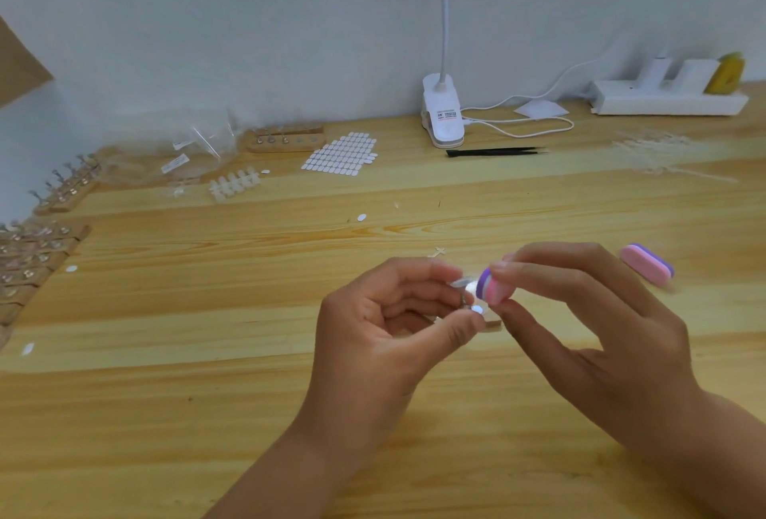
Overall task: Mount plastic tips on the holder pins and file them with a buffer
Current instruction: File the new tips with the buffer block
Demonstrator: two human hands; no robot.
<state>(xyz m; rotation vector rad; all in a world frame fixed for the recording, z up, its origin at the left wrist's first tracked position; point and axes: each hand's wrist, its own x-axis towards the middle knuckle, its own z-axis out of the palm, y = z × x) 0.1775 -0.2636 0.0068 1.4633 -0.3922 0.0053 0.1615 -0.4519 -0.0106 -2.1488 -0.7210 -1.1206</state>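
Nothing legible. The label (447,115) on the clip lamp (444,134), at the far edge of the table (373,195), carries red and dark print, too blurred to read.

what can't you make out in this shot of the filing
Head view only:
- wooden holder: mostly hidden behind the left hand and right hand; pin count unknown.
- plastic tip: clear and tiny; contact with the buffer uncertain.
- holder rows at left: cut off by the frame edge.
- lamp clip label: too small to read.
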